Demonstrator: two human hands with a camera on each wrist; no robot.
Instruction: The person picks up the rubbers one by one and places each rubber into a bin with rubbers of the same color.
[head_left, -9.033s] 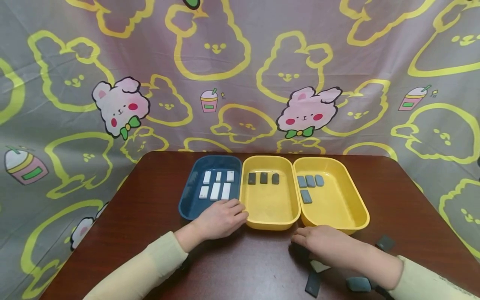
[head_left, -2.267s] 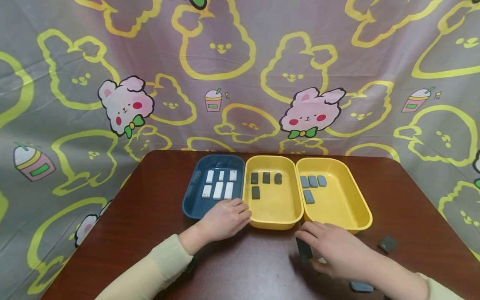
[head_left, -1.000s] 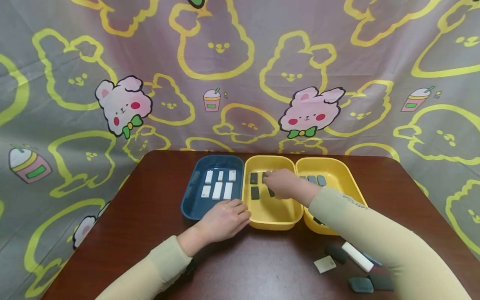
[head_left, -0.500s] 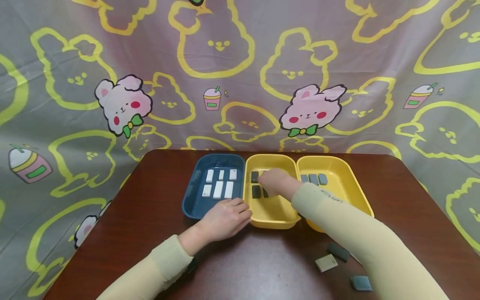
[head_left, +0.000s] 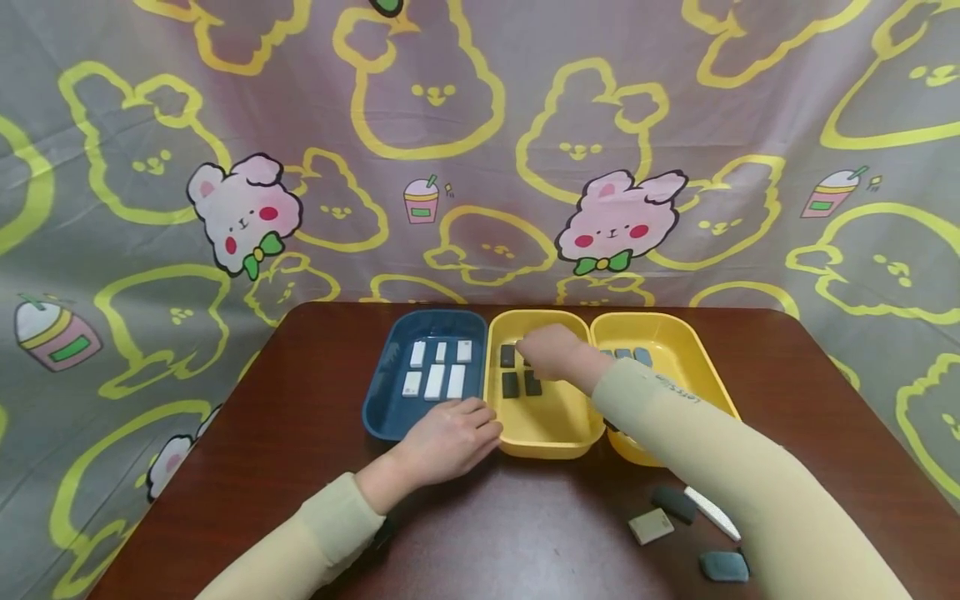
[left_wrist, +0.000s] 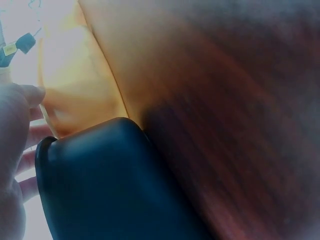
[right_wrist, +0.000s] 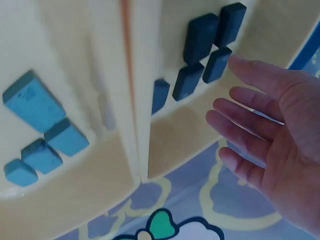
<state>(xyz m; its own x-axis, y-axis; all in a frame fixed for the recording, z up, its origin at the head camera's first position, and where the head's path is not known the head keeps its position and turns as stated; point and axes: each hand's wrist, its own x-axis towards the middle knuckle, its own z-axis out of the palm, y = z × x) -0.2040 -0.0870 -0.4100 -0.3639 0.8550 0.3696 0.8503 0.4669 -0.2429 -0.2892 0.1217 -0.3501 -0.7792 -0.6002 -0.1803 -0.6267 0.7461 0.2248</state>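
My right hand (head_left: 555,350) is over the middle yellow tray (head_left: 551,448), partly hiding its back row of blocks. In the right wrist view its fingers are spread and hold nothing; one fingertip is beside a dark block (right_wrist: 217,65). Two dark blocks, a left one (head_left: 511,384) and a right one (head_left: 533,382), form the front row there. My left hand (head_left: 450,442) rests at the meeting rims of the blue tray (head_left: 384,437) and the middle tray. In the left wrist view its fingers drape over the blue rim (left_wrist: 45,142).
White blocks (head_left: 434,382) stand in two rows in the blue tray. The right yellow tray (head_left: 697,354) has blue-grey blocks (right_wrist: 35,100), partly behind my right sleeve. On the table lie a cream block (head_left: 651,526), a dark block (head_left: 675,504), a white block (head_left: 712,512) and a blue-grey block (head_left: 724,567).
My right hand carried a dark block from the table into the middle tray, set it in the front row and let go, then moved slightly back. My left hand has stayed put.
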